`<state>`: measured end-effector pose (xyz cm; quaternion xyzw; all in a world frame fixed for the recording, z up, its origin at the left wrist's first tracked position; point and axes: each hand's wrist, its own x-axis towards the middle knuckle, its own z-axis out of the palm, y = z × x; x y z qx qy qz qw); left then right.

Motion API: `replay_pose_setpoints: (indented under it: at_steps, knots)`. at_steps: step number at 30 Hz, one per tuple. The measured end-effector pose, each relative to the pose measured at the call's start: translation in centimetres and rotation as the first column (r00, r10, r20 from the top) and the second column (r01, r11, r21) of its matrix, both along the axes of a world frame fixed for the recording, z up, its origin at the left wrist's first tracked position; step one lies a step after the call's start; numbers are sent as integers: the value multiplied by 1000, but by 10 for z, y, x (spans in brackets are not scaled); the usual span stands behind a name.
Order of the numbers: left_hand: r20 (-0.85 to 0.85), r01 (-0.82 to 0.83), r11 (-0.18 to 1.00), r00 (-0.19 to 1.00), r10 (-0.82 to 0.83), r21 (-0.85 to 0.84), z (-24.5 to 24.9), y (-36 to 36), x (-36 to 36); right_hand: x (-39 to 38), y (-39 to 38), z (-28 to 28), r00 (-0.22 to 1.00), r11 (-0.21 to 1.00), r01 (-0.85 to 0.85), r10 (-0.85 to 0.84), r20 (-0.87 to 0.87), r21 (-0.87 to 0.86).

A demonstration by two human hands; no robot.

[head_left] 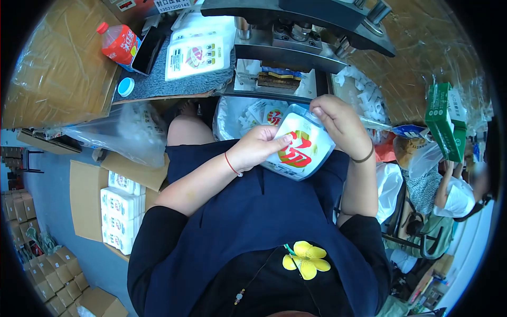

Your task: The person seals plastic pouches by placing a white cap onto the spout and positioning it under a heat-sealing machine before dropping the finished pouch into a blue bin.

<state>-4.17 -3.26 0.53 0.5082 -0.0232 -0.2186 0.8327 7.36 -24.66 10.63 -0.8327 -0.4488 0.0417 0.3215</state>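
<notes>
A printed plastic pouch (302, 145) with a white panel, large red characters and clear edges is held tilted above my lap. My left hand (260, 148) grips its left side, the thumb lying over the printed face. At the pouch's top right edge, my right hand (340, 122) is closed with thumb and fingers pinching it. Just beyond my hands, a bag-lined bin (224, 119) holds more printed pieces. A press machine (296, 37) with a metal die stands on the bench in front of me.
Flat printed pouches (198, 57) lie stacked on a grey cloth, near a red-labelled bottle (120, 43) and a blue-white cap (126, 86). An open carton (87, 201) with packed pouches stands at left. White plastic scraps (364, 95) lie right of the press. Another person (454, 195) is at far right.
</notes>
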Motion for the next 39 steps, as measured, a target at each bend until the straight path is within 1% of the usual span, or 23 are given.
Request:
replay_pose_setpoints:
  at_steps: [2, 3, 4, 5, 6, 8, 13, 15, 18, 19, 20, 21, 23, 24, 26, 28, 29, 32, 33, 34, 36, 37, 39]
  knots:
    - [-63, 38, 999, 997, -39, -11, -2, 0, 0, -1, -2, 1, 998, 999, 20, -19, -68, 26]
    - [-70, 55, 998, 996, -57, -29, 2, 0, 0, 7, -11, -9, 990, 994, 92, -98, 106, 63]
    - [-76, 71, 996, 994, -74, -47, 4, 1, 0, 13, -27, -10, 936, 964, 262, -240, 258, -54]
    - [-87, 37, 997, 995, -43, -63, -2, 3, 2, 22, -44, -11, 840, 889, 436, -346, 418, -140]
    - [-98, -7, 998, 995, 1, -65, -3, 7, 6, 32, -62, -14, 734, 728, 649, -522, 435, -222]
    - [-122, -102, 993, 988, 93, -66, -5, 19, 17, 56, -95, -26, 648, 449, 757, -608, 459, -475]
    - [-199, -188, 977, 966, 166, -99, 4, 45, 51, 74, -83, -50, 791, 602, 612, -481, 378, -513]
    - [-220, -197, 974, 961, 170, -109, 2, 47, 56, 86, -68, -64, 855, 775, 504, -385, 348, -381]
    - [-155, -267, 958, 956, 251, -99, -3, 44, 54, 84, -57, -71, 864, 849, 468, -381, 328, -247]
    - [53, -410, 906, 912, 407, 102, -14, 46, 57, 82, -56, -72, 853, 844, 486, -401, 334, -226]
    - [300, -597, 732, 801, 519, 328, -23, 61, 66, 80, -54, -72, 842, 841, 501, -419, 340, -205]
    - [552, -759, 459, 650, 522, 461, -27, 86, 78, 78, -54, -72, 819, 840, 514, -420, 391, -174]
    - [940, -953, -21, 294, 175, 302, 5, 130, 86, 74, -58, -73, 768, 840, 531, -420, 483, -113]
    - [911, -897, -170, 413, 2, 407, 9, 150, 85, 71, -57, -73, 731, 844, 534, -431, 529, -49]
    - [611, -635, -403, 764, -207, 659, -23, 173, 79, 67, -59, -70, 645, 847, 525, -459, 611, 83]
    - [539, -599, -342, 801, -261, 724, -6, 155, 49, 64, -63, -72, 635, 817, 547, -548, 544, 183]
    - [656, -747, -298, 665, -357, 595, -8, 149, 34, 56, -63, -67, 654, 804, 550, -584, 481, 227]
    - [709, -714, -72, 700, -81, 697, -25, 152, 17, 32, -42, -51, 738, 764, 575, -638, 218, 292]
    - [823, -822, -45, 568, 2, 567, -17, 146, 14, 23, -33, -49, 757, 749, 589, -643, 116, 304]
    - [774, -817, 201, 577, 262, 541, -19, 146, 14, 19, -22, -51, 810, 828, 470, -542, 224, 306]
    - [549, -741, 556, 662, 510, 378, -19, 126, 13, 10, 1, -51, 936, 954, 188, -246, 251, 234]
    - [512, -662, 606, 740, 436, 440, -9, 116, 11, 5, 14, -46, 980, 969, 73, -113, 161, 237]
    - [421, -487, 680, 863, 279, 548, 9, 97, 6, -6, 33, -31, 996, 949, 82, -90, 15, 305]
